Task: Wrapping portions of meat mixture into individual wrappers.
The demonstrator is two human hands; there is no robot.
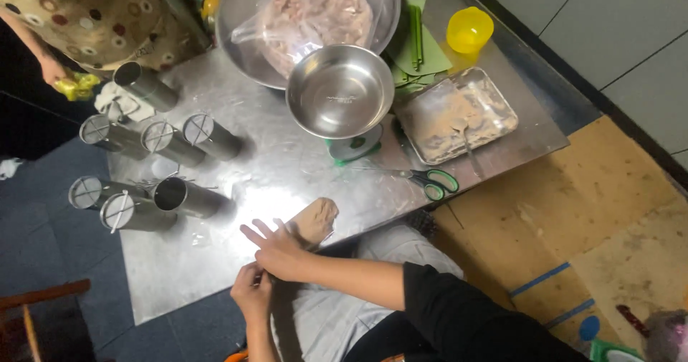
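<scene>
Below, right hand (276, 251) on brown lump (313, 221), left hand (251, 292) beside.

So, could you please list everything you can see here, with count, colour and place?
table: one, steel, centre.
tubes: six, steel, on their sides at the table's left.
big bowl: one, steel, top, holding a clear bag of pale meat.
small bowl: one, steel, on a green scale.
tray: one, clear, right, with brownish paste and a spoon.
scissors: one, green-handled, below the tray.
cup: one, yellow, top right.
green sheets: a few, beside the big bowl.
another person: one, patterned top, top left, holding something yellow.
brown lump: one, at the near table edge.
right hand: spread flat next to the lump.
left hand: at the near edge, just below the right hand.
</scene>
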